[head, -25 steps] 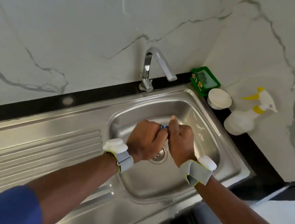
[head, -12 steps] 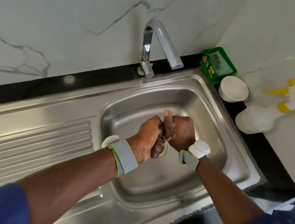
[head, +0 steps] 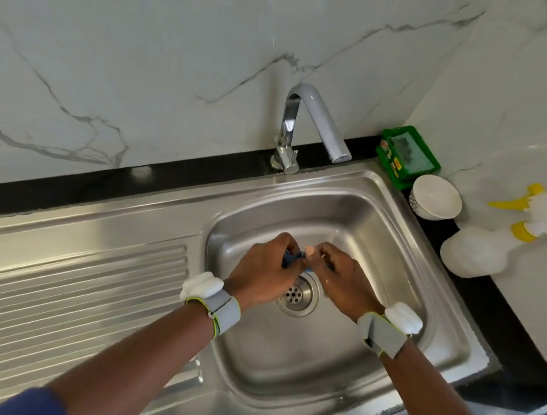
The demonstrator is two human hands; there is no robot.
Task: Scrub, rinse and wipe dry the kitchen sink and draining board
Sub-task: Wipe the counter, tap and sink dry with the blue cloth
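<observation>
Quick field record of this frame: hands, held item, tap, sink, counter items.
left hand: grips blue cloth
right hand: grips the same cloth's other end
position: both hands over sink basin, above drain
tap: no water visible from spout
draining board: left of basin, nothing on it
counter right of sink: green box, white bowl, spray bottle
</observation>
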